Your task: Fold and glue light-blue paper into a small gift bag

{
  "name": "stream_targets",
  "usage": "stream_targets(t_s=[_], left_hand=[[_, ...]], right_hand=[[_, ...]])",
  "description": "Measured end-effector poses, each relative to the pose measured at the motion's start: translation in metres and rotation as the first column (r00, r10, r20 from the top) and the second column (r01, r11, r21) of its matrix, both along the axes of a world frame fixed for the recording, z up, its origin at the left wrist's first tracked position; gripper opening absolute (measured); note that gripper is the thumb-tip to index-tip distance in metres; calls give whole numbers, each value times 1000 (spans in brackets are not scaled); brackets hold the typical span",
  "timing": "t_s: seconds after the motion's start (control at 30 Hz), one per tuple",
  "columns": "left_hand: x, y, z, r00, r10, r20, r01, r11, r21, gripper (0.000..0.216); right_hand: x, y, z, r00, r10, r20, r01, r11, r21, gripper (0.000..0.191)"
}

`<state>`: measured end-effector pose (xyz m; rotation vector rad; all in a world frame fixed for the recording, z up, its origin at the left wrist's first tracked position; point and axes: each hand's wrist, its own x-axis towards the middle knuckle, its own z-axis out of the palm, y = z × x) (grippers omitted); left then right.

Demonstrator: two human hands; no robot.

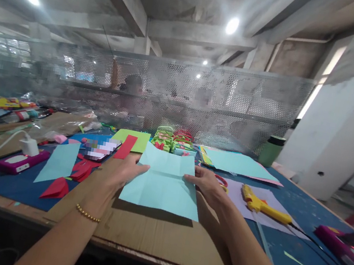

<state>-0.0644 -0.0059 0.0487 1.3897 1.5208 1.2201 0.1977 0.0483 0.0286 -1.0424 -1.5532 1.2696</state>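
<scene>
A creased light blue sheet of paper (163, 184) is held up a little above a flat piece of brown cardboard (145, 232) on the table. My left hand (127, 170) grips the sheet's left edge, thumb on top. My right hand (207, 184) pinches its right edge, thumb on top too. A beaded bracelet (87, 214) sits on my left wrist. Both hands are closed on the paper.
A yellow glue gun (262, 205) lies on lilac paper to the right, red scissors (221, 181) beside my right hand. Red and blue paper pieces (63, 172), a phone (100, 148) and a charger (29, 146) lie left. Folded paper baskets (172, 140) and a green cup (271, 151) stand behind. People sit beyond a mesh screen.
</scene>
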Motion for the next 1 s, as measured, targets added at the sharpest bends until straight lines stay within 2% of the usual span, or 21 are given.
stream_targets(t_s=[0.13, 0.3, 0.47, 0.6, 0.83, 0.93, 1.0], left_hand=[[4, -3, 2, 1000, -7, 6, 7, 1000, -25, 21], [5, -2, 0, 999, -38, 19, 39, 998, -52, 19], [4, 10, -16, 996, -84, 32, 86, 996, -40, 25], [5, 15, -23, 991, -130, 3, 130, 991, -18, 35], [9, 2, -5, 984, -102, -144, 103, 995, -3, 29], [9, 6, -9, 979, -117, -168, 113, 993, -32, 26], [8, 12, -16, 980, -124, -159, 118, 992, -47, 31]], right_hand=[[-2, 0, -4, 997, -31, 70, 27, 998, 57, 42], [-4, 3, -11, 969, -140, 202, 116, 985, 126, 41], [-6, 6, -12, 899, -278, 338, 200, 948, 248, 44], [-10, 4, -9, 857, -333, 393, 218, 926, 309, 45], [-16, -2, -8, 899, -245, 364, 121, 936, 330, 30], [-17, 0, -10, 925, -183, 334, 76, 948, 310, 30], [-17, 2, -11, 931, -157, 329, 58, 955, 291, 31]])
